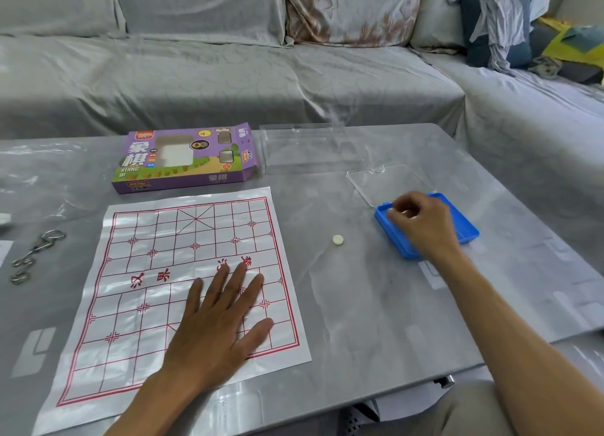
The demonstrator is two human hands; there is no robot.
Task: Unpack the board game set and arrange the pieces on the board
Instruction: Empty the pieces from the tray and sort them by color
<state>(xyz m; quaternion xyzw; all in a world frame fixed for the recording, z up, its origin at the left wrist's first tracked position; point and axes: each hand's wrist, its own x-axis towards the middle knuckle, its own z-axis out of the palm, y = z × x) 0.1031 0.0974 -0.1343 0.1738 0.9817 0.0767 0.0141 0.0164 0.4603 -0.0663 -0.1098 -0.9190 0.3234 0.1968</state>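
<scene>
The left hand (217, 318) lies flat, fingers straight toward 1 o'clock, on the board (137, 272), whose long axis runs 12-to-6. The right hand (421, 223) has curled fingers in the blue tray (467, 230); what they grip cannot be told.

The board (183, 292) lies on the counter (376, 305). The box (186, 158) is at its 12 o'clock. One piece (338, 239) lies at its 3 o'clock, the tray (464, 226) further right. Keys (36, 252) lie at 9 o'clock.
</scene>
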